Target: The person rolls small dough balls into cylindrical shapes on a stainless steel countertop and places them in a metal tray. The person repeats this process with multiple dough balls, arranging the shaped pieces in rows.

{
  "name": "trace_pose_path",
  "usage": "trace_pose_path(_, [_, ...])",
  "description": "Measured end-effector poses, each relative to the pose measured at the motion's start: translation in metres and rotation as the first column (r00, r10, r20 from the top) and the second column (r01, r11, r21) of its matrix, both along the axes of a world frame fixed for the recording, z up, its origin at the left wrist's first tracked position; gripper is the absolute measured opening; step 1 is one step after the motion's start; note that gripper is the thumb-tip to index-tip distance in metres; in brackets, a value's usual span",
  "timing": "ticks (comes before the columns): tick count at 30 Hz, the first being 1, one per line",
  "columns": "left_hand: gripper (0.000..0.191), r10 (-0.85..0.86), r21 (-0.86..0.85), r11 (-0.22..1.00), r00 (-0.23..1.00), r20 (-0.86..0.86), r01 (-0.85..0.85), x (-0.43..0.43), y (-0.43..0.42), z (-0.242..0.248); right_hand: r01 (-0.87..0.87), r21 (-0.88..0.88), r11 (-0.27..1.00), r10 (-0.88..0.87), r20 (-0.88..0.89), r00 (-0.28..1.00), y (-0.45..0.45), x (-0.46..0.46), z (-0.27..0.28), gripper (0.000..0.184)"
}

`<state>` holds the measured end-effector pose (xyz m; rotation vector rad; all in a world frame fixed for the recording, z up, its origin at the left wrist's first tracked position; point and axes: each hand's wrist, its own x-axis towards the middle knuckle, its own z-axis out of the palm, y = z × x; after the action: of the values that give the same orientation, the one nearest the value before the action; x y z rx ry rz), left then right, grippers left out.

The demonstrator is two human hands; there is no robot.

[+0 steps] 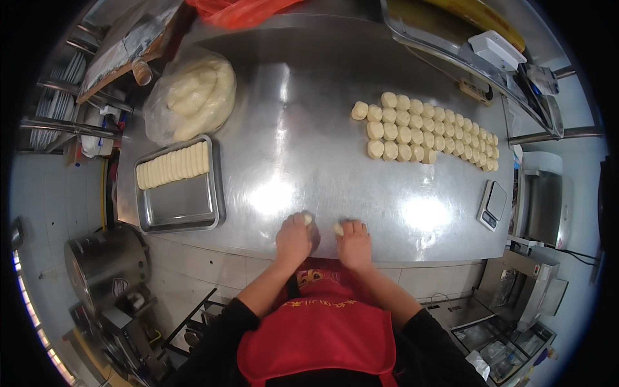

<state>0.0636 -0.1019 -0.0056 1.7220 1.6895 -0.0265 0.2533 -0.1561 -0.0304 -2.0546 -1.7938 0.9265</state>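
On the steel table [319,179] near its front edge, my left hand [293,237] is curled over a small dough piece [307,219], which shows by the fingertips. To its right, my right hand [354,242] covers another dough piece [338,229], partly visible at the thumb side. Rows of cut dough pieces [403,134] stand at the right of the table. A metal tray [218,193] at the left holds a row of dough strips [173,165] along its far side. Behind it lies a large dough coil [200,96] in clear plastic.
A digital scale [493,205] sits at the table's right edge. A raised metal shelf [464,67] crosses the back right, above a power strip [475,93]. Red plastic [242,12] lies at the back. A floury wooden board [128,46] leans over the left rack.
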Motion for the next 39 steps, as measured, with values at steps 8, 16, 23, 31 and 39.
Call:
trace_pose_path(8, [0.067, 0.011, 0.054, 0.998, 0.934, 0.358, -0.032, 0.017, 0.022, -0.015, 0.226, 0.043, 0.973, -0.210, -0.236, 0.949, 0.041, -0.019, -0.021, 0.055])
trace_pose_path(16, [0.089, -0.045, -0.088, 0.991, 0.877, 0.478, 0.099, 0.003, 0.032, -0.012, 0.286, -0.008, 0.958, -0.274, -0.311, 0.910, 0.043, -0.014, -0.013, 0.056])
trace_pose_path(23, [0.115, -0.139, -0.062, 0.984, 0.941, 0.309, 0.166, 0.013, 0.025, -0.014, 0.099, -0.063, 0.993, -0.116, -0.357, 0.927, 0.043, -0.008, 0.003, 0.069])
trace_pose_path(31, [0.122, -0.130, -0.088, 0.983, 0.954, 0.269, 0.159, 0.013, 0.024, 0.000, 0.265, 0.426, 0.865, -0.278, -0.034, 0.960, 0.203, 0.092, 0.015, 0.045])
trace_pose_path(39, [0.116, 0.029, -0.054, 0.998, 0.958, 0.287, -0.014, -0.017, 0.006, 0.010, 0.077, 0.035, 0.996, -0.081, 0.657, 0.749, 0.364, 0.157, 0.030, 0.068])
